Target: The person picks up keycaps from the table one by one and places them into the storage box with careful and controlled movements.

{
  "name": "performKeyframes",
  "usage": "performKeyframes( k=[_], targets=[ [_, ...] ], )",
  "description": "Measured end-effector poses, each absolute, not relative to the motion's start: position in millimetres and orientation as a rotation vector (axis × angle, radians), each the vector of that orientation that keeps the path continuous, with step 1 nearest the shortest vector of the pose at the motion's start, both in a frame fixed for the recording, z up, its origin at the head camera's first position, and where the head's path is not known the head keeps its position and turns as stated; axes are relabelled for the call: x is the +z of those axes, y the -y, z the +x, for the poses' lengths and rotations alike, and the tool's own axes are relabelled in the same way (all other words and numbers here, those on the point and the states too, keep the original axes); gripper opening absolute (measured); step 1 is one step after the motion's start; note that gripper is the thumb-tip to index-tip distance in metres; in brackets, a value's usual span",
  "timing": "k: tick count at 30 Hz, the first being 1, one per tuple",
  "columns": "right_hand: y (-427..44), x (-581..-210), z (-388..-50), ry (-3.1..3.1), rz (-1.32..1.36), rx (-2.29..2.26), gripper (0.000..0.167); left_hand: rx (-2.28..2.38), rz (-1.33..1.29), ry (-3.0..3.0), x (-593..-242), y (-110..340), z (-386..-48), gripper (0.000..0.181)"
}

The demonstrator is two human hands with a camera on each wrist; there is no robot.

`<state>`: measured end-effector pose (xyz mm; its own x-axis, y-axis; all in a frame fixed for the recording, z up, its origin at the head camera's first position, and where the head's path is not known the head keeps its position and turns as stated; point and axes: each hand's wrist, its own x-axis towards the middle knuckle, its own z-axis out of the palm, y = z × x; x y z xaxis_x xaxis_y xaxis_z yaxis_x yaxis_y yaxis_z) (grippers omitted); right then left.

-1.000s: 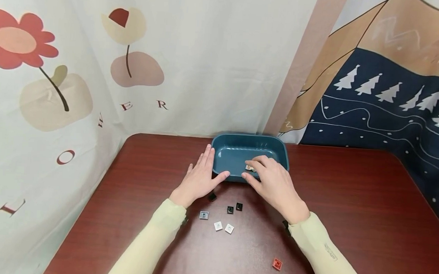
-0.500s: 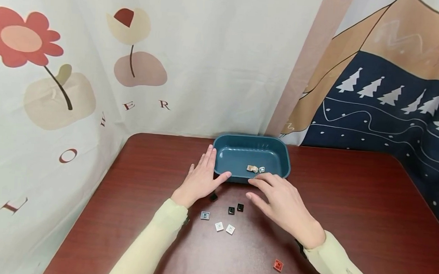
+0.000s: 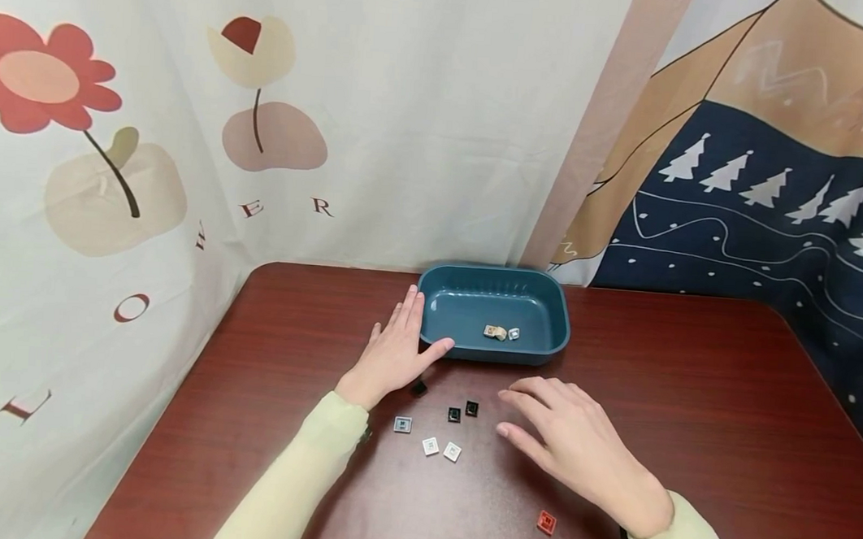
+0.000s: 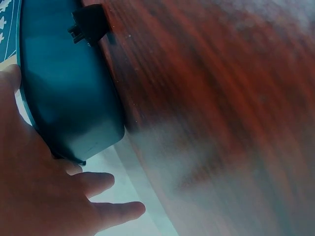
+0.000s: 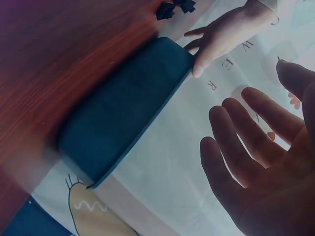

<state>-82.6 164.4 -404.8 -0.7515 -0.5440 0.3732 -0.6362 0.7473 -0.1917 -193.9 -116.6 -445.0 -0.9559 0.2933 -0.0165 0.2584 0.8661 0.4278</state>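
My left hand (image 3: 390, 354) rests against the left side of a teal plastic bin (image 3: 493, 355), its fingers straight along the rim and its thumb at the near left corner. Over the table in front of the bin hovers my right hand (image 3: 576, 440), fingers loosely bent, holding nothing. Inside the bin lie beige keycaps (image 3: 495, 332) and a pale one (image 3: 513, 334). Nearest the right hand on the table are two black keycaps (image 3: 471, 408) and a red keycap (image 3: 546, 522). In the right wrist view the fingers (image 5: 246, 142) are spread apart.
Two white keycaps (image 3: 431, 446) and a grey-blue keycap (image 3: 403, 424) lie on the red-brown table (image 3: 312, 320). Another black keycap (image 3: 419, 387) sits under the left wrist. Behind the table hangs a printed curtain (image 3: 395, 121), close to the bin.
My right hand has come out of the bin and back toward the table's front right, uncovering the keycaps in the bin. The left hand has stayed at the bin's side.
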Motion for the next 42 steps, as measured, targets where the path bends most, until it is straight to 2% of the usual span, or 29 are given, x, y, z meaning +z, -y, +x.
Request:
performKeyframes(
  k=[19, 27, 32, 42],
  targets=[
    [-188, -416, -55, 2.747, 1.287, 0.433, 0.040, 0.662, 0.426, -2.936, -443, 117, -193, 0.103],
    [-189, -424, -45, 2.923, 1.525, 0.427, 0.050, 0.646, 0.426, -2.943, -444, 117, -194, 0.103],
    [-192, -427, -43, 3.091, 1.525, 0.499, 0.054, 0.640, 0.423, -2.938, -444, 116, -194, 0.103],
    [-201, -431, -40, 3.198, 1.488, 0.560, 0.047, 0.638, 0.416, -2.935, -444, 116, -195, 0.104]
  ],
)
